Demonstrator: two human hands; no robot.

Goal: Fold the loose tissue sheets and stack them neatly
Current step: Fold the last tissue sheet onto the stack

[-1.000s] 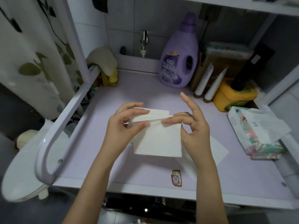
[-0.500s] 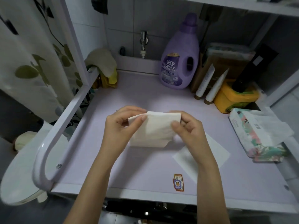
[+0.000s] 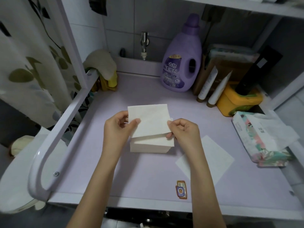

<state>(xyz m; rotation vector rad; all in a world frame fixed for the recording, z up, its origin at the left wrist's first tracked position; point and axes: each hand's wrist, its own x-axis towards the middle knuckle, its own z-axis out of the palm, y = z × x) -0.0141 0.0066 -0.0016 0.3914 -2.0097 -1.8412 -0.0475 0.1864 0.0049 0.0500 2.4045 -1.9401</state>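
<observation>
The left hand [image 3: 117,129] is pinching the left edge of a white folded tissue sheet [image 3: 151,120] between thumb and fingers. The right hand [image 3: 184,130] is pinching its right edge the same way. The two hands are holding the sheet tilted, right above a small white pile of folded tissues [image 3: 151,144]. The pile is sitting in the middle of the pale purple table top [image 3: 131,175]. I cannot tell if the bottom edge of the sheet is touching the pile or just hanging over it.

I think the job now is laying this sheet flat on the pile. A few things could be going wrong here. The sheet is sitting a bit crooked compared with the pile. If the hands are letting go like this, the corners may be sticking out and the pile may be looking messy. Tissue is soft and very light, so it may be opening up again or floating off to one side when the fingers are letting go. Pressing down too hard on one side may be pushing the pile over.

A flat white tissue sheet [image 3: 213,155] is lying on the table top to the right, partly hidden under the right arm. That arm may be dragging or crumpling it. A flowery soft tissue pack [image 3: 256,139] is lying further right with one sheet poking out, so more folding is probably waiting.
</observation>
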